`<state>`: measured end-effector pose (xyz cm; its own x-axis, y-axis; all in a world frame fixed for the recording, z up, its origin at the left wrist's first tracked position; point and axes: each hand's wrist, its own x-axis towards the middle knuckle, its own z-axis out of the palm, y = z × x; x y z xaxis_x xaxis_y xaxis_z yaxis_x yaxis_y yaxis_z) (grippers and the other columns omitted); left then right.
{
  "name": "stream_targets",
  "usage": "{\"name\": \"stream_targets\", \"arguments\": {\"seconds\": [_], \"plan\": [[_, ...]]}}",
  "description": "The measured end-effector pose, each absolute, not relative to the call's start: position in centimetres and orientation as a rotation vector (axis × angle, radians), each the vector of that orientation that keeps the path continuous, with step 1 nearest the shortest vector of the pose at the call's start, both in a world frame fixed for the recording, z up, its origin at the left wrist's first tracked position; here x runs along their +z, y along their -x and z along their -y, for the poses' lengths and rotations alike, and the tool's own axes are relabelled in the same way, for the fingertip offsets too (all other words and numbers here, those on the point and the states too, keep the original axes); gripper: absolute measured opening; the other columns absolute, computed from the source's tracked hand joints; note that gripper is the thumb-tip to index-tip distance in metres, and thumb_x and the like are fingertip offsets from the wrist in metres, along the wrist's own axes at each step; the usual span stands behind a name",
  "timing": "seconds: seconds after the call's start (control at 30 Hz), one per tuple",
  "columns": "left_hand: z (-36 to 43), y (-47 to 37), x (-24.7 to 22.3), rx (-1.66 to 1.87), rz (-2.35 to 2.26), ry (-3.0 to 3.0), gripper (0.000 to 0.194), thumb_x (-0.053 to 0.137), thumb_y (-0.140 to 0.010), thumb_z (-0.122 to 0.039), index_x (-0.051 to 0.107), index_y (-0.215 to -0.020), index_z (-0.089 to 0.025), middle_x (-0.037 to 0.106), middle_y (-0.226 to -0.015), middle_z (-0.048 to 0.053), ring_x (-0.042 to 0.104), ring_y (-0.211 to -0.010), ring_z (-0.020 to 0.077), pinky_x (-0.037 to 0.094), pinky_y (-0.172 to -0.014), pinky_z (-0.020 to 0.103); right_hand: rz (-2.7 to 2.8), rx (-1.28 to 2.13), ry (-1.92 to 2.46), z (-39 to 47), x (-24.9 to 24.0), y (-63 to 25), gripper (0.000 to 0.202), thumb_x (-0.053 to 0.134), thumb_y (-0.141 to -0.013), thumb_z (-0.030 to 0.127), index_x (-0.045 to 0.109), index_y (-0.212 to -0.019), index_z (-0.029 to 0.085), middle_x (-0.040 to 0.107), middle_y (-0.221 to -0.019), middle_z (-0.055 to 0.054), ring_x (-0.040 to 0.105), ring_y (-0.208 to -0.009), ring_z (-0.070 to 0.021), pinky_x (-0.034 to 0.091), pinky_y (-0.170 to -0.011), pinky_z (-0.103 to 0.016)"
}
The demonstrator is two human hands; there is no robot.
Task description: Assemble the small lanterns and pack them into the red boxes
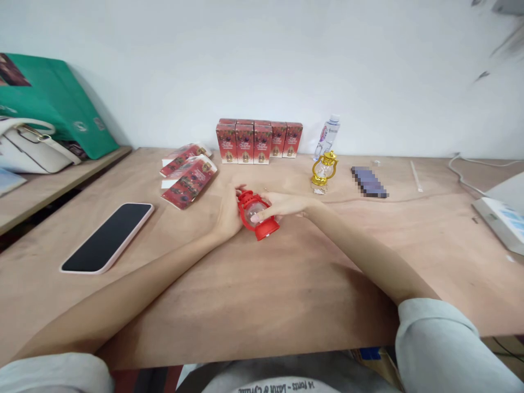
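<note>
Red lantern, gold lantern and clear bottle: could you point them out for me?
Red lantern (254, 209), head view: its clear globe.
Gold lantern (323, 170), head view: its clear globe.
Clear bottle (328, 136), head view: middle of its body.

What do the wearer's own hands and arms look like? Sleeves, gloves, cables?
The left hand and right hand are ungloved, forearms bare, no cables or watch visible. The left sleeve and right sleeve are pale grey fabric, each ending in a wide turned-up cuff. No markings show on either sleeve.
</note>
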<state>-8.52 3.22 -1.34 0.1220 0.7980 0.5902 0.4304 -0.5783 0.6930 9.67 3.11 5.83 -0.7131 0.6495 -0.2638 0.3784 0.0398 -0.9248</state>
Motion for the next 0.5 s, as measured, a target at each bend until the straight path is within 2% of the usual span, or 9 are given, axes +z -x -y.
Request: {"name": "stream_targets", "arguments": {"seconds": [0.07,0.13,0.2,0.27,0.37,0.5], "plan": [[-3.9,8.6,-1.7,1.474,-1.215,-1.896,0.061,0.073,-0.064,-0.031,0.044,-0.116,-0.017,0.059,-0.111,0.012,0.059,-0.088,0.0216,0.051,-0.077,0.040,1.989,1.726,0.990,-3.3,5.3,-9.4,0.048,0.080,-0.068,0.036,0.060,-0.108,0.020,0.069,-0.105,-0.003,0.065,-0.091,-0.0150,0.055,-0.075,-0.025],[-4.6,8.7,-1.9,1.473,-1.183,-1.722,0.048,0.065,-0.072,-0.040,0.047,-0.110,-0.017,0.062,-0.107,0.011,0.061,-0.088,0.0217,0.052,-0.076,0.037,1.867,1.602,0.898,-3.7,4.5,-9.0,0.051,0.081,-0.065,0.030,0.059,-0.108,0.018,0.069,-0.110,-0.005,0.065,-0.098,-0.0160,0.054,-0.086,-0.028],[-5.1,8.8,-1.9,1.435,-1.100,-1.521,0.041,0.053,-0.080,-0.050,0.051,-0.105,-0.017,0.066,-0.102,0.009,0.064,-0.091,0.0230,0.053,-0.078,0.037,1.740,1.457,0.812,-4.3,3.5,-8.6,0.061,0.085,-0.057,0.026,0.056,-0.111,0.016,0.067,-0.117,-0.008,0.064,-0.104,-0.0181,0.050,-0.096,-0.032],[-5.0,8.7,-1.5,1.387,-0.985,-1.438,0.047,0.047,-0.084,-0.057,0.053,-0.109,-0.018,0.067,-0.107,0.008,0.064,-0.099,0.0247,0.053,-0.083,0.038,1.643,1.360,0.786,-4.8,2.3,-8.3,0.073,0.087,-0.050,0.025,0.053,-0.114,0.015,0.064,-0.123,-0.011,0.063,-0.109,-0.0208,0.048,-0.099,-0.035],[-4.4,8.4,-0.9,1.297,-0.886,-1.497,0.059,0.067,-0.072,-0.056,0.054,-0.115,-0.018,0.064,-0.121,0.009,0.059,-0.114,0.0266,0.048,-0.096,0.039,1.661,1.245,0.844,-5.0,1.1,-7.9,0.077,0.088,-0.049,0.027,0.051,-0.116,0.014,0.062,-0.127,-0.014,0.061,-0.114,-0.0236,0.046,-0.101,-0.039],[-3.6,8.1,-0.2,1.145,-0.969,-1.555,0.067,0.082,-0.055,-0.042,0.058,-0.109,-0.013,0.066,-0.119,0.013,0.061,-0.112,0.0306,0.048,-0.098,0.044,1.903,1.156,0.902,-4.8,1.0,-8.3,0.077,0.087,-0.050,0.026,0.053,-0.118,0.015,0.061,-0.127,-0.013,0.058,-0.117,-0.0251,0.045,-0.102,-0.040]]}}
